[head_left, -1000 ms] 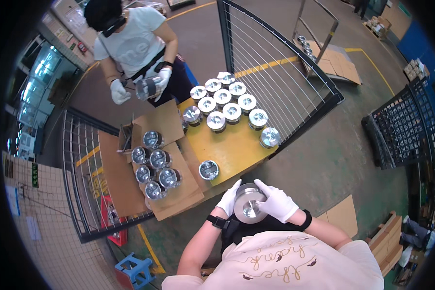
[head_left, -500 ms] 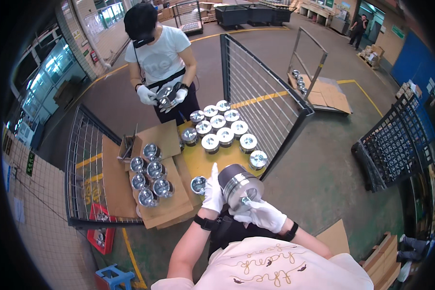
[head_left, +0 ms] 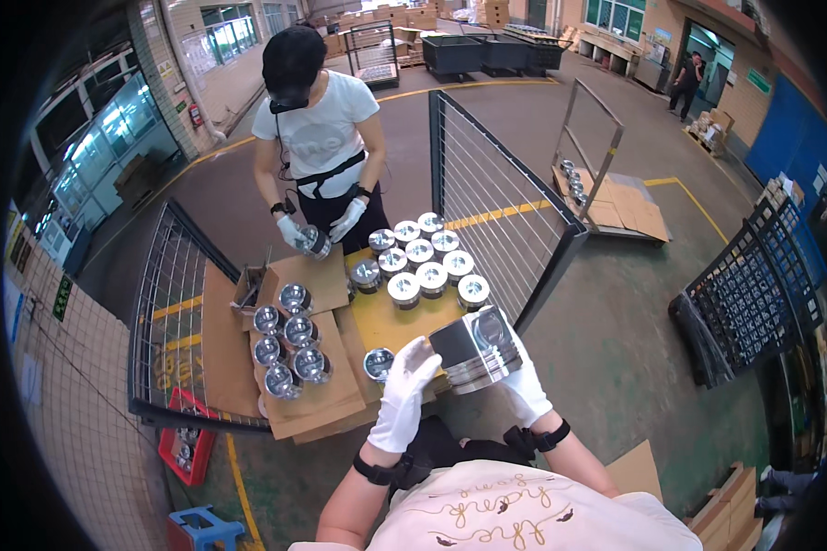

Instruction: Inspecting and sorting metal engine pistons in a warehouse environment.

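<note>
A large metal piston [head_left: 473,354] is held in front of me, tilted on its side, its ringed band toward the lower right and its dark skirt toward the upper left. My right hand [head_left: 526,390], in a white glove, grips it from the right; some of its fingers are hidden behind the piston. My gloved left hand [head_left: 404,395] has its fingers against the piston's left edge. Just left of that hand, a smaller-looking piston [head_left: 379,364] stands on the yellow board [head_left: 381,321]. Several upright pistons [head_left: 432,275] crowd the board's far right part.
Several shiny pistons [head_left: 300,331] stand on cardboard [head_left: 331,395] to the left. Across the cage cart, a co-worker [head_left: 326,138] holds a piston [head_left: 314,241] low over the cardboard. Wire mesh panels [head_left: 496,184] flank the cart. A red bin [head_left: 198,450] and blue stool [head_left: 202,528] are at lower left.
The piston in my hands has turned from face-on to side-on and moved slightly right. My right hand has shifted to its right side. The co-worker's piston has come down toward the cardboard.
</note>
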A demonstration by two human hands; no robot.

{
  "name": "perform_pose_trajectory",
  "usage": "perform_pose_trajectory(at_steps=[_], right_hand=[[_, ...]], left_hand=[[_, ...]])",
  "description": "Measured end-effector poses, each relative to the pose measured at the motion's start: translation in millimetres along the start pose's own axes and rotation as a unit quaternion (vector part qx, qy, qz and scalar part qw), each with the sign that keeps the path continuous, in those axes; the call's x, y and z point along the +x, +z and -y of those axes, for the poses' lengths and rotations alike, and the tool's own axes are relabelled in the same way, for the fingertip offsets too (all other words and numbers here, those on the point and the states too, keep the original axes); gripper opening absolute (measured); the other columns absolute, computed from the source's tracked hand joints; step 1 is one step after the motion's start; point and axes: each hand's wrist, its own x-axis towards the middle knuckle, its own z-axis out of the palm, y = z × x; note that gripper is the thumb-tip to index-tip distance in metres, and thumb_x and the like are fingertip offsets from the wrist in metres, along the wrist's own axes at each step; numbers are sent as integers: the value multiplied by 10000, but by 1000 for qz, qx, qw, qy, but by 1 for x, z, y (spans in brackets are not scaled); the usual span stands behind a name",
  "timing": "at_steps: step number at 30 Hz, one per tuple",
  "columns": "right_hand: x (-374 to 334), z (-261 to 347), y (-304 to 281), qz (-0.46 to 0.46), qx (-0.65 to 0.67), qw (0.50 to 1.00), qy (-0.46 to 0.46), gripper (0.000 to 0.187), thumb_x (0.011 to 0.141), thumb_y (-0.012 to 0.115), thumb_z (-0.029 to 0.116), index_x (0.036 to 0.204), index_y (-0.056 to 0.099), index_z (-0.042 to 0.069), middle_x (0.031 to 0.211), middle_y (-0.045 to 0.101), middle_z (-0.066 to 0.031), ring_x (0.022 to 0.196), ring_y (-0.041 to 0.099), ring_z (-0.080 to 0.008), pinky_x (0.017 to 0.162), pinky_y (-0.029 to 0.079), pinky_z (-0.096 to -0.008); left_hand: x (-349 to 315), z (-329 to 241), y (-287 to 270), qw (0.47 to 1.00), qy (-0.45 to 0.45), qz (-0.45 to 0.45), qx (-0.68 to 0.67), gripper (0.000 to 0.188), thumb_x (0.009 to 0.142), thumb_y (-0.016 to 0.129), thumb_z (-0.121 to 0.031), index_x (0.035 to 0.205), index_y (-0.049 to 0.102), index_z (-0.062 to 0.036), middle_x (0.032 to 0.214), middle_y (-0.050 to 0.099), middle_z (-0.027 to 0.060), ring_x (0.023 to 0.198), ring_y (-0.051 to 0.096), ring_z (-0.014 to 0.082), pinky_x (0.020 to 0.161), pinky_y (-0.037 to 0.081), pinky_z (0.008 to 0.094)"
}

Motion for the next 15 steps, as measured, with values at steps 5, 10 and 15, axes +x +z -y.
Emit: perform_pose_trajectory(at_steps=[5,10,15], right_hand=[[-8,13,13,-26,-324,922,-209,758,773,655,-89,1463,380,62,1195,658,-145,1025,649,-182,863,521,-312],[-27,46,50,-75,-468,839,-268,823,632,722,-60,1398,438,37,1126,675,-131,925,650,-329,781,528,-368],[-29,49,53,8,-482,784,-391,837,583,702,-88,1371,443,27,1093,689,-102,893,632,-305,800,508,-392]], left_hand=[[0,10,8,986,-35,79,-145,521,917,606,-92,1391,401,-21,1332,506,105,1228,506,211,1042,423,367],[18,65,-17,942,-95,89,-310,446,999,441,-285,1374,423,-44,1338,528,143,1192,561,277,1020,476,450],[22,59,-1,902,-123,180,-373,547,1034,268,-418,1372,409,-12,1363,502,184,1247,517,316,1065,432,468]])
